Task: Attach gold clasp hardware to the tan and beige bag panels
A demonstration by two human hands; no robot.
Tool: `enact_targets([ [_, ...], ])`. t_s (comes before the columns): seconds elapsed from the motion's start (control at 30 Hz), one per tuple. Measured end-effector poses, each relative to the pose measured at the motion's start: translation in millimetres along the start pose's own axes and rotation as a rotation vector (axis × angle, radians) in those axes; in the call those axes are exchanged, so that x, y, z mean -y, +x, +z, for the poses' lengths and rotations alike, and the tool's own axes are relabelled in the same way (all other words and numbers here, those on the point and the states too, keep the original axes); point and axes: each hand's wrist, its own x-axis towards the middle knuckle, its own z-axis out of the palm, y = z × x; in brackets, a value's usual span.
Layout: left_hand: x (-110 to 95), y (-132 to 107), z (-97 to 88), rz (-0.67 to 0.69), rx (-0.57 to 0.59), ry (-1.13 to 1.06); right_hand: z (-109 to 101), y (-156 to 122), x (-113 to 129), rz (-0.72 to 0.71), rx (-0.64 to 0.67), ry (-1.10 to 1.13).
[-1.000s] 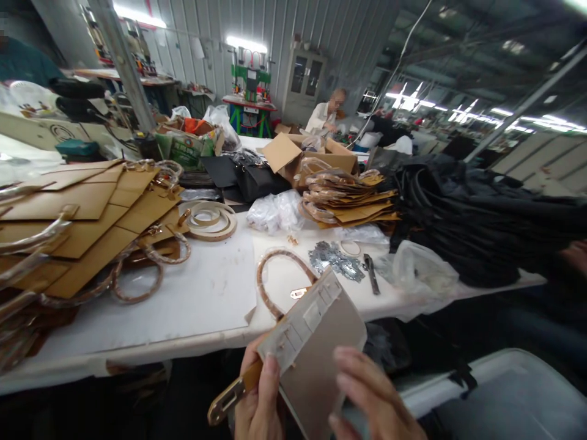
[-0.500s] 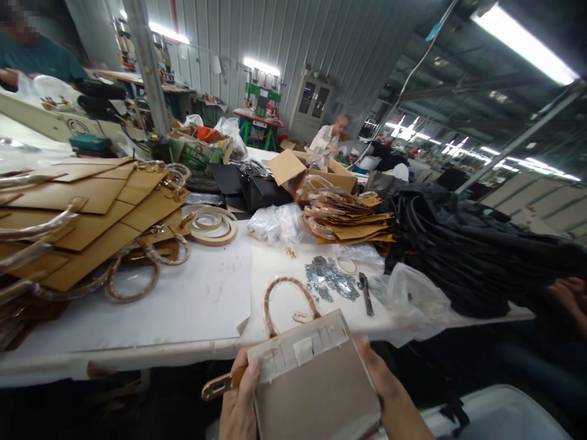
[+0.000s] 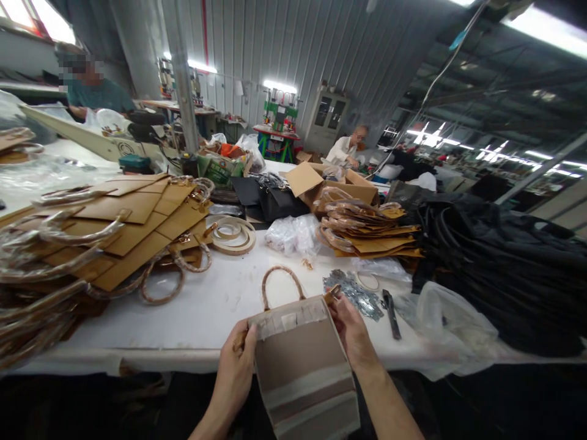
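A taupe bag flap panel (image 3: 300,360) with a looped, wrapped handle (image 3: 279,282) sits at the near table edge, its grey underside up. My left hand (image 3: 236,366) grips its left top corner, where a tan strap pokes out. My right hand (image 3: 351,327) pinches the right top corner by a metal clasp. A pile of small silver metal fittings (image 3: 355,292) lies just beyond my right hand.
Tan bag panels with wrapped handles (image 3: 114,226) are stacked at left, another stack (image 3: 367,229) mid-table. Black bags (image 3: 504,256) are heaped at right. A cutter (image 3: 391,308), plastic bags (image 3: 293,232), an open carton (image 3: 321,183). Other people work at the far left and back.
The panel moved forward from my lap onto the table edge and squared up. My right hand shifted from its side to its top right corner. The view tilted up.
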Motion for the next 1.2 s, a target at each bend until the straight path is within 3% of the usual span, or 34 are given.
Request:
enact_targets([
  [0.23,0,21,-8.5,0.071,-0.001,0.114,0,39,-27,-0.227,-0.102,-0.433],
  [0.4,10,27,-20.0,0.171,0.010,0.393,-2,48,-43,-0.309,-0.166,-0.730],
  [0.53,1,27,-28.6,0.427,-0.026,0.771,-3,48,-53,-0.304,-0.209,-0.833],
  [0.63,-6,25,-22.9,0.621,0.083,0.921,-5,48,-60,-0.289,-0.240,-0.847],
  [0.73,-3,21,-11.4,0.626,0.162,0.937,-6,49,-65,-0.294,-0.251,-0.849],
  [0.9,12,24,-5.1,0.545,0.085,0.857,-1,46,-62,-0.292,-0.249,-0.882],
  [1.03,21,32,-8.2,0.496,0.107,0.796,3,44,-58,-0.320,-0.249,-0.969],
  [1.2,37,37,-10.6,0.603,0.100,0.727,1,42,-62,-0.335,-0.286,-0.965],
])
